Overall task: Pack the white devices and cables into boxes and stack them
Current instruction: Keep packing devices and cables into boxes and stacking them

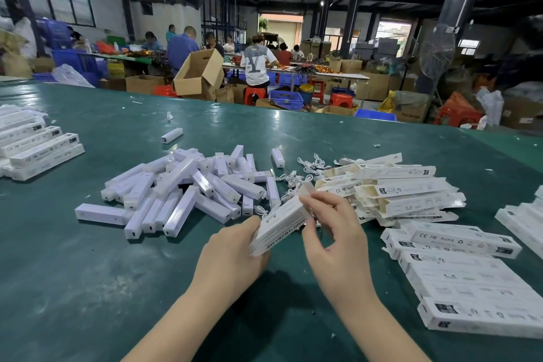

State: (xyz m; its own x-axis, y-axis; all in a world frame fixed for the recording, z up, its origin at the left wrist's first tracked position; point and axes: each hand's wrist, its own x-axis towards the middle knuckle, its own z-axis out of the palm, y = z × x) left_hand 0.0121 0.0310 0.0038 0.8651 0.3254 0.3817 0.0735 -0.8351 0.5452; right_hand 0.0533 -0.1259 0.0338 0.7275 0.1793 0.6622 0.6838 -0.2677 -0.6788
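Observation:
My left hand (235, 250) grips the near end of a long white box (279, 226) held above the green table (88, 288). At the box's far end, my right hand (332, 226) pinches the open flap (307, 189). A heap of white bar-shaped devices (182, 188) lies just beyond, to the left. Coiled white cables (296, 179) lie behind the box. Flat empty boxes (396, 188) are piled to the right of the cables.
Packed boxes are stacked at the near right (458, 273) and at the far left (32, 144). Single devices (172, 136) lie apart further back. Beyond the table's far edge, people work at other tables among cardboard cartons (199, 73) and blue crates.

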